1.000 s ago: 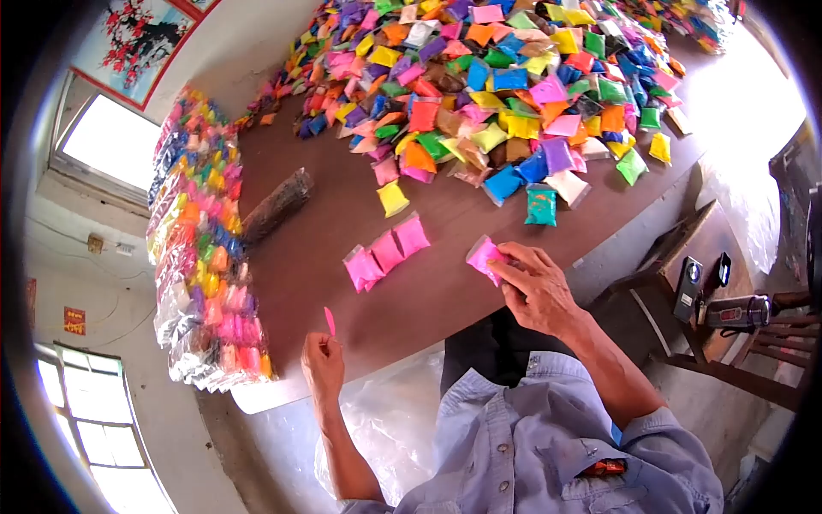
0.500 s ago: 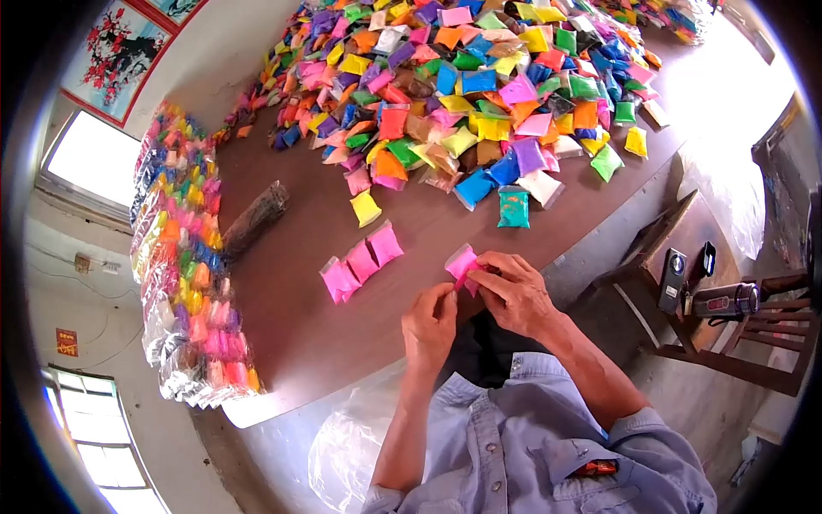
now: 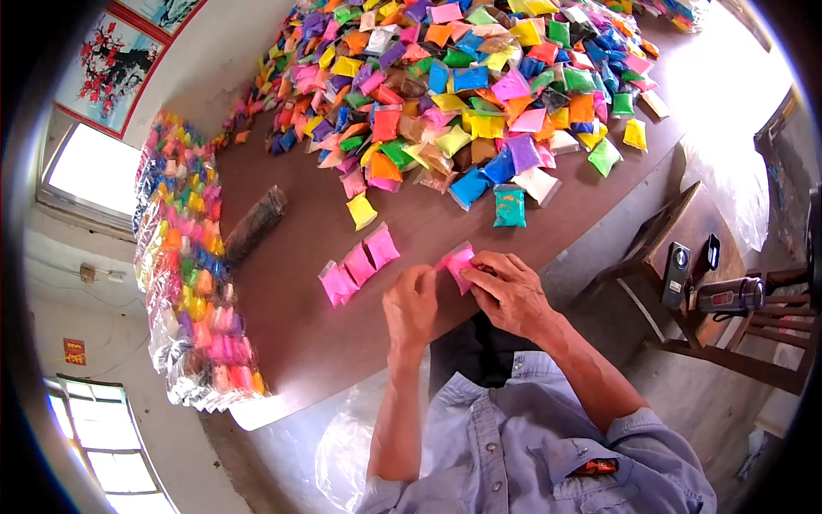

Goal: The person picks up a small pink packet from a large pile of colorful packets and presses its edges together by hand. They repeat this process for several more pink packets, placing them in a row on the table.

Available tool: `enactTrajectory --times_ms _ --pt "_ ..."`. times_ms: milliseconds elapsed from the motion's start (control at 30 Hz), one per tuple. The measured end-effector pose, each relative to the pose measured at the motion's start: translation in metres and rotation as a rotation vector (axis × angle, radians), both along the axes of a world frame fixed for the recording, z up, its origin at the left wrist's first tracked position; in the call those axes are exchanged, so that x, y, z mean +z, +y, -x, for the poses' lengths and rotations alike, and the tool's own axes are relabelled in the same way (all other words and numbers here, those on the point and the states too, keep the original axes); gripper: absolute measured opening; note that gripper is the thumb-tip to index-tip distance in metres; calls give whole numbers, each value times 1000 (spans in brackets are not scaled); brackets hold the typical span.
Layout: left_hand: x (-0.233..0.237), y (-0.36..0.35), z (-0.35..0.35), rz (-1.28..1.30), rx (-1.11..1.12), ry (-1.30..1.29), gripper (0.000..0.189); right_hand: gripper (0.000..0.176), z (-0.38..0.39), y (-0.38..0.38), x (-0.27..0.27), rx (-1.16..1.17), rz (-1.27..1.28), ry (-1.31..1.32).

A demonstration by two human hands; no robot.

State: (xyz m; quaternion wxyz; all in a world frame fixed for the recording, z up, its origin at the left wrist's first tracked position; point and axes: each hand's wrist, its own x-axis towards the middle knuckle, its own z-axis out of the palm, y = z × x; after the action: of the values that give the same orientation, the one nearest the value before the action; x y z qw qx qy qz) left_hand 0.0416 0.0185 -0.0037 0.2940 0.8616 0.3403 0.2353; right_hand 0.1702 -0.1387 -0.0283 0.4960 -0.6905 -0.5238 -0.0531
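My right hand (image 3: 512,293) pinches a pink packet (image 3: 459,264) at its right side, over the table near the front edge. Just left of that packet is my left hand (image 3: 411,307), raised, with its fingers curled together; whether something small is between them is hidden. Further left, several pink packets (image 3: 360,264) lie side by side in a short row on the brown table (image 3: 291,334). A yellow packet (image 3: 361,211) and a teal packet (image 3: 509,206) lie beyond my hands, at the near edge of a big heap of colourful packets (image 3: 479,103).
Stacked rows of packets (image 3: 197,283) line the table's left side, beside a dark rolled bundle (image 3: 255,224). To the right, a small wooden table (image 3: 676,231) holds a bottle (image 3: 728,295) and a dark device (image 3: 675,276). A chair (image 3: 775,338) stands there too.
My left hand has moved up and left, away from the pink packet. My right hand still holds the packet, which now sits slightly further left. The view has shifted a little.
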Motion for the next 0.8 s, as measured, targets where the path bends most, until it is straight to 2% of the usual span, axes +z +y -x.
enactTrajectory --times_ms 133,200,233,300,433,500,600,733,800 --pt "16 -3 -5 -70 -15 -48 11 42 0 -2 -1 -16 -23 11" --pt "33 -11 -7 20 -64 -29 11 40 -1 -3 -2 -6 -21 28" --pt "32 -14 -9 22 -63 -26 11 39 -1 -2 -2 5 -27 25" --pt "29 -20 -15 -73 -203 -47 10 37 -1 -1 -2 20 -34 21" --pt "26 -12 -30 -93 -225 54 10 40 -2 -2 -4 46 -42 17" --pt "29 -6 -38 -182 -244 115 11 40 -2 -2 -3 45 -46 14" --pt "11 13 -46 -206 -275 67 10 40 -1 -2 -1 37 -30 11" --pt "7 20 -44 -170 -202 32 9 38 -1 -2 -7 18 -37 24" --pt "24 8 -34 -48 -181 28 12 39 1 -2 -8 21 -44 39"
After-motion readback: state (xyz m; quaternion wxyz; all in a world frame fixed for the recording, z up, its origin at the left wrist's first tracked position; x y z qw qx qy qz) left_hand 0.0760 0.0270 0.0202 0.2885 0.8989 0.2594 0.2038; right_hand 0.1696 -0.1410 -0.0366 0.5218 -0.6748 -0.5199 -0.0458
